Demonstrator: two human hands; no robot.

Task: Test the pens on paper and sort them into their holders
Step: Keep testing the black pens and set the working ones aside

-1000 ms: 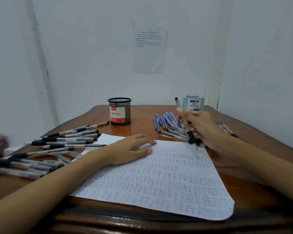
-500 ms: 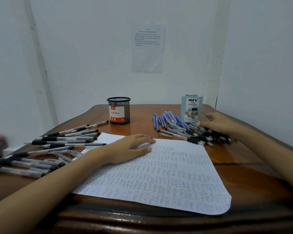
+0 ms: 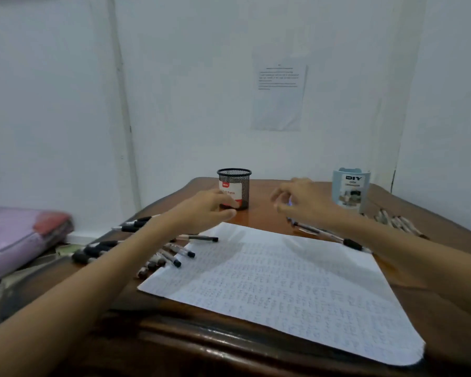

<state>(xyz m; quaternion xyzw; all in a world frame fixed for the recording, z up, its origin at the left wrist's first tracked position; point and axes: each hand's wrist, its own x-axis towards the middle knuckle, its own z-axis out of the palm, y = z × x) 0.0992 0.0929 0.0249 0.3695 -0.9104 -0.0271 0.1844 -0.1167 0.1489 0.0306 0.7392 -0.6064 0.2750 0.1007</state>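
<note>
Both outstretched: left hand [image 3: 208,209] by mesh holder [image 3: 238,178], right hand [image 3: 303,204] hovering.

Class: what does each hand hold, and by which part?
Left hand lies at the base of the mesh holder; grip unclear. Right hand is blurred: cannot tell.

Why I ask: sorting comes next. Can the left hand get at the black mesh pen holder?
Probably yes: the left hand sits right before the black mesh pen holder, nothing between them.

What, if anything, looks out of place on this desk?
Nothing spilled or damaged, but loose pens lie left of the paper, more pens right of it; none shows above the mesh holder or the blue holder.
</note>
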